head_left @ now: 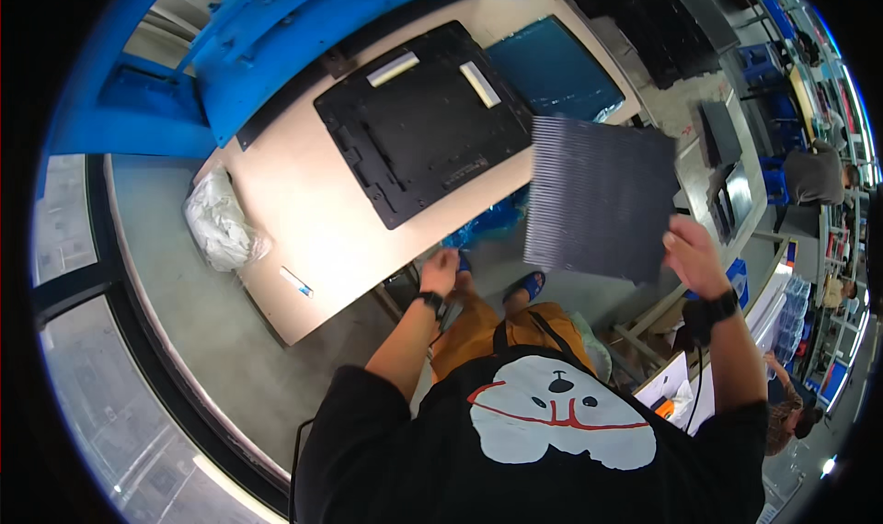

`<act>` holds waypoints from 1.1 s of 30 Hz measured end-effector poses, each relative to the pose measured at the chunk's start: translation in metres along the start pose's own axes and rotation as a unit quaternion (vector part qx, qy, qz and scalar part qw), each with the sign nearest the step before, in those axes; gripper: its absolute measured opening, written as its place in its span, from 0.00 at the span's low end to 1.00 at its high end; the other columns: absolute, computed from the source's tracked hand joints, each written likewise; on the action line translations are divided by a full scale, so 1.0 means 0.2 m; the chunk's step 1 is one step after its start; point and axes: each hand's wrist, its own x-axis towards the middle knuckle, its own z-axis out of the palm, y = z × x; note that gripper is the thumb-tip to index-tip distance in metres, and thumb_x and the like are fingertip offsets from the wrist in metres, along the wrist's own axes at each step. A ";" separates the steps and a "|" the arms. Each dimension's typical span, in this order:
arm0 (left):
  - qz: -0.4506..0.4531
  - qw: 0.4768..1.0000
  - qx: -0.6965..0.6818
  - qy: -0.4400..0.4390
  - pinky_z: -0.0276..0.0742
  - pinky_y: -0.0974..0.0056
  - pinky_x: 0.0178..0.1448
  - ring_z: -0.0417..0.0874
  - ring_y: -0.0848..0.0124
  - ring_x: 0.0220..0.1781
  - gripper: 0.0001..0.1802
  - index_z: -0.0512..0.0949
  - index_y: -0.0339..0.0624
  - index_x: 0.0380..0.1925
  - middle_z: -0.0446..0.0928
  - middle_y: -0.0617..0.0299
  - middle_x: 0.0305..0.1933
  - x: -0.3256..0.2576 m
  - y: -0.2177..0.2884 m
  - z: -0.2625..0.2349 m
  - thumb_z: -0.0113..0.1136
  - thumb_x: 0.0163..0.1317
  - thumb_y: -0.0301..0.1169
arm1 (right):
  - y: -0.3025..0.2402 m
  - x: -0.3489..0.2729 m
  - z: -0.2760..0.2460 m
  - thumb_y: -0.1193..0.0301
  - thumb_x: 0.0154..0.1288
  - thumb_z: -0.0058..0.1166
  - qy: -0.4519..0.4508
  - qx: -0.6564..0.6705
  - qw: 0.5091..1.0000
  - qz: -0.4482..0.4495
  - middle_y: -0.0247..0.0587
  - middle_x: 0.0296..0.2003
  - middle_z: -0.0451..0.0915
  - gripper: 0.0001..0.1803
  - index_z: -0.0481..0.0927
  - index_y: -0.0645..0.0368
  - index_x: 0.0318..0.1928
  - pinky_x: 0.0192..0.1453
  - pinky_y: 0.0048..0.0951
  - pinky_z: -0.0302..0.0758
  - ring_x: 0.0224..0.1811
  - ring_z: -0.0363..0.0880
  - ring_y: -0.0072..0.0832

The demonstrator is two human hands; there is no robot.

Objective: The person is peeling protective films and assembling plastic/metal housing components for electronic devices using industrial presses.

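Item one: dark ribbed panel (598,198), square, held up off the bench by my right hand (692,256), which pinches its near right edge so the flat face stays free. Item two: my left hand (440,271), curled at the near edge of the pale workbench (303,239); whether it grips anything I cannot tell. Item three: black flat frame (423,124), lying on the bench, far left of the panel.
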 end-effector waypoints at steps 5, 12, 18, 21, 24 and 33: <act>-0.028 0.998 0.043 0.038 0.78 0.59 0.46 0.86 0.59 0.40 0.15 0.80 0.37 0.41 0.84 0.50 0.35 -0.51 -0.45 -0.31 0.57 0.65 0.39 | -0.35 0.53 0.45 0.73 0.73 0.47 -0.138 -0.004 0.990 -0.009 0.28 0.37 0.75 0.08 0.75 0.62 0.48 0.43 0.24 0.76 0.39 0.76 0.17; -0.168 0.967 -0.102 0.160 0.77 0.63 0.43 0.82 0.68 0.35 0.14 0.79 0.31 0.43 0.82 0.55 0.34 -0.91 -0.70 -0.52 0.58 0.65 0.33 | -0.73 1.00 0.76 0.65 0.74 0.48 -0.221 -0.213 0.951 -0.030 0.23 0.31 0.73 0.16 0.74 0.62 0.54 0.29 0.20 0.69 0.27 0.69 0.12; -0.166 0.927 -0.244 0.230 0.76 0.66 0.40 0.81 0.71 0.34 0.10 0.78 0.33 0.39 0.81 0.59 0.32 -1.02 -0.80 -0.40 0.57 0.63 0.29 | -1.12 1.32 1.10 0.61 0.73 0.47 -0.260 -0.468 0.844 -0.025 0.19 0.28 0.68 0.13 0.78 0.46 0.52 0.31 0.23 0.67 0.28 0.64 0.15; -0.172 0.925 -0.251 0.230 0.75 0.68 0.39 0.79 0.73 0.32 0.09 0.78 0.34 0.40 0.80 0.61 0.32 -1.05 -0.76 -0.37 0.57 0.64 0.29 | -1.22 1.41 1.32 0.65 0.69 0.48 -0.250 -0.553 0.794 -0.033 0.19 0.29 0.71 0.09 0.81 0.46 0.45 0.34 0.24 0.65 0.30 0.65 0.16; -0.175 0.922 -0.250 0.238 0.74 0.68 0.39 0.78 0.74 0.31 0.09 0.78 0.35 0.40 0.80 0.62 0.32 -1.08 -0.69 -0.37 0.57 0.64 0.30 | -1.22 1.60 1.45 0.64 0.67 0.51 -0.286 -0.636 0.714 -0.065 0.23 0.32 0.76 0.11 0.82 0.46 0.47 0.34 0.29 0.68 0.31 0.69 0.21; -0.166 0.914 -0.202 0.309 0.76 0.67 0.43 0.81 0.74 0.36 0.14 0.78 0.33 0.43 0.82 0.60 0.35 -1.09 -0.55 -0.44 0.57 0.68 0.36 | -1.03 1.81 1.66 0.67 0.58 0.51 -0.305 -0.753 0.573 -0.104 0.33 0.32 0.81 0.12 0.84 0.50 0.40 0.37 0.35 0.71 0.32 0.75 0.26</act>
